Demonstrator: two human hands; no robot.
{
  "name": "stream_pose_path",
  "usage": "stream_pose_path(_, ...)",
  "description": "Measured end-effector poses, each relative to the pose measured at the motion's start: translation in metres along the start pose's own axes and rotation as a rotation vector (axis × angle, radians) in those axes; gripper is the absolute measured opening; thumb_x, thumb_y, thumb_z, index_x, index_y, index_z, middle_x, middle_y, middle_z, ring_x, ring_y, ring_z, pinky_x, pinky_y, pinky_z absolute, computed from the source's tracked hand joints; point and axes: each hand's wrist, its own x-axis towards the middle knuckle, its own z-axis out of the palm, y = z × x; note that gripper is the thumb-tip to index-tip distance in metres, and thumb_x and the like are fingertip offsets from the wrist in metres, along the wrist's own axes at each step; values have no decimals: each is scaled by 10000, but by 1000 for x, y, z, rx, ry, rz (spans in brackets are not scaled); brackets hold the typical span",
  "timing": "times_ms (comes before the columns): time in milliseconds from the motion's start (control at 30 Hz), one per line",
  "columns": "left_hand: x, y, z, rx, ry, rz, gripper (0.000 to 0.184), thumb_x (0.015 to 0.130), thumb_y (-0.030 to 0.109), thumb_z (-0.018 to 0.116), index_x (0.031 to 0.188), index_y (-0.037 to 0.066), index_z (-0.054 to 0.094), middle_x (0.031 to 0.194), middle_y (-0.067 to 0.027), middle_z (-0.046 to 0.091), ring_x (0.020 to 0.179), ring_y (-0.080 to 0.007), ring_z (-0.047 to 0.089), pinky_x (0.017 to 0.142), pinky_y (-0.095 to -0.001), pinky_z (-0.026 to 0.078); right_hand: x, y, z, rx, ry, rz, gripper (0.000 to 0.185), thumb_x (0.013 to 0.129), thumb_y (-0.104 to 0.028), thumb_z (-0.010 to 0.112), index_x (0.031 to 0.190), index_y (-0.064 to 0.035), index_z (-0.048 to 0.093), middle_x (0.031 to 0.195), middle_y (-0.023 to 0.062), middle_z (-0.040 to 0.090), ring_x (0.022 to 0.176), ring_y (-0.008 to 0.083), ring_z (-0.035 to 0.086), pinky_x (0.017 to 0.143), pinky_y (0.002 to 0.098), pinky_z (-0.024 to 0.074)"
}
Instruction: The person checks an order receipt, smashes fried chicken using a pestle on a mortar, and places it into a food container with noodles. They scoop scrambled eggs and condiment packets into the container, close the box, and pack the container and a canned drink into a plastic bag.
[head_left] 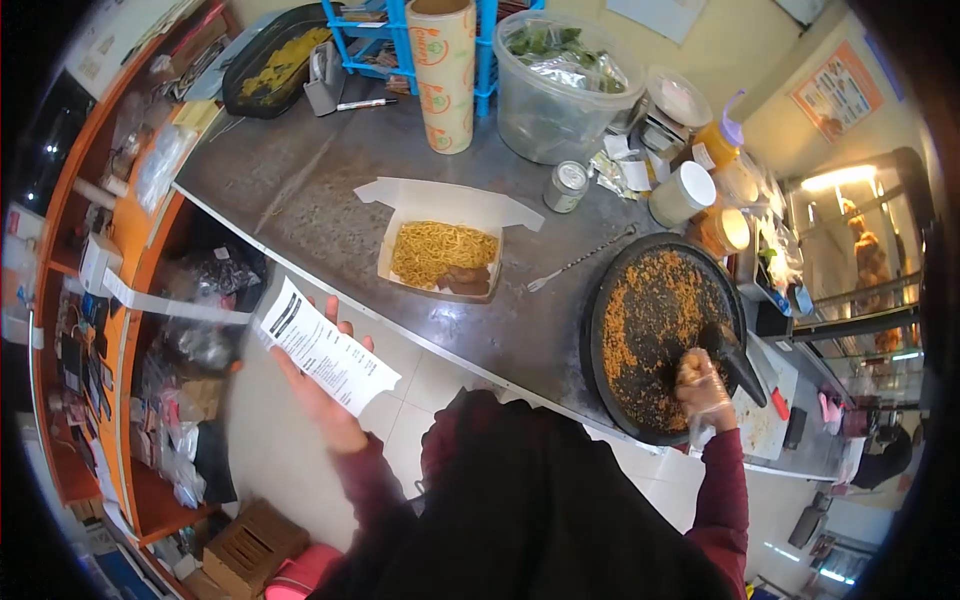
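My left hand holds a printed paper receipt out past the counter's front edge, fingers behind it. In a thin clear plastic glove, my right hand is closed over the right side of a round black stone mortar. Whatever lies in its fingers I cannot make out. Right beside that hand rests a dark stone pestle. Orange-red ground chili paste is spread over the mortar. An open paper box on the counter holds yellow noodles and a brown piece of food.
A twisted metal fork lies between box and mortar. Behind stand a can, a white-lidded jar, a tub of greens and a paper roll. An orange shelf unit is at left, a lit glass case at right.
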Motion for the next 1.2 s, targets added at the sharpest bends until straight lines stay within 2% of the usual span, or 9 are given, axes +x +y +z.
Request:
stream_pose_path(100, -2, -1, -11, -38, 32, -5, 694, 972, 578, 401, 1524, 171, 289, 1517, -144, 368, 1165, -312, 553, 985, -591, 427, 11, -32, -38, 702, -160, 250, 547, 761, -22, 679, 1247, -153, 466, 891, 18, 521, 678, 129, 534, 505, 276, 463)
stream_pose_path(200, -6, -4, -18, -35, 75, 8, 702, 971, 588, 396, 1522, 165, 289, 1507, -151, 383, 1161, -310, 553, 984, -597, 424, 28, -88, -53, 1179, -437, 242, 556, 752, -27, 682, 1250, -149, 467, 889, 11, 520, 678, 125, 534, 509, 271, 462)
stream_pose_path(300, -7, -7, -23, -28, 136, 0, 703, 969, 603, 384, 1508, 158, 314, 1489, -154, 407, 1146, -302, 562, 966, -596, 438, 77, -163, -35, 1209, -691, 209, 566, 743, -32, 686, 1253, -145, 469, 886, 4, 519, 679, 121, 534, 512, 266, 460)
stream_pose_path(467, -10, -13, -20, -32, 235, 9, 696, 967, 620, 364, 1473, 142, 365, 1452, -157, 447, 1094, -298, 588, 918, -582, 475, 158, -267, 44, 810, -911, -22, 555, 740, -67, 689, 1248, -126, 474, 917, 10, 542, 726, 122, 548, 556, 240, 467)
stream_pose_path(533, -12, -15, -18, -25, 268, 22, 699, 969, 627, 348, 1467, 138, 373, 1441, -160, 457, 1072, -297, 596, 902, -578, 485, 172, -324, 58, 623, -1066, 36, 547, 710, -185, 743, 1195, -120, 499, 1048, 52, 524, 823, 154, 559, 638, 268, 496)
stream_pose_path(700, -25, -17, -16, -34, 325, 51, 714, 971, 644, 304, 1461, 130, 379, 1420, -166, 474, 1037, -294, 601, 880, -573, 497, 223, -348, 153, -207, -691, -775, 607, 732, -162, 702, 1292, -101, 478, 1124, 178, 538, 990, 310, 598, 809, 377, 502)
stream_pose_path(800, -34, -14, -20, -30, 380, 70, 711, 972, 643, 301, 1455, 129, 387, 1407, -170, 484, 1027, -291, 604, 872, -570, 500, 226, -370, 181, -475, -649, -685, 449, 842, -190, 663, 1269, -138, 537, 1251, 246, 483, 1106, 378, 565, 933, 411, 468)
stream_pose_path(1000, -45, -6, -31, -1, 434, 137, 716, 974, 646, 289, 1446, 117, 394, 1405, -173, 485, 1012, -286, 611, 867, -571, 503, 218, -363, 234, -868, -369, -858, 380, 882, -150, 607, 1259, -156, 559, 1353, 223, 414, 1152, 413, 538, 934, 464, 485)
stream_pose_path(1200, -50, -2, -37, -11, 440, 172, 716, 976, 642, 293, 1438, 106, 401, 1414, -180, 477, 1016, -286, 612, 862, -567, 507, 216, -352, 253, -785, -216, -837, 442, 869, -134, 607, 1298, -169, 507, 1369, 220, 398, 1138, 446, 544, 912, 470, 506)
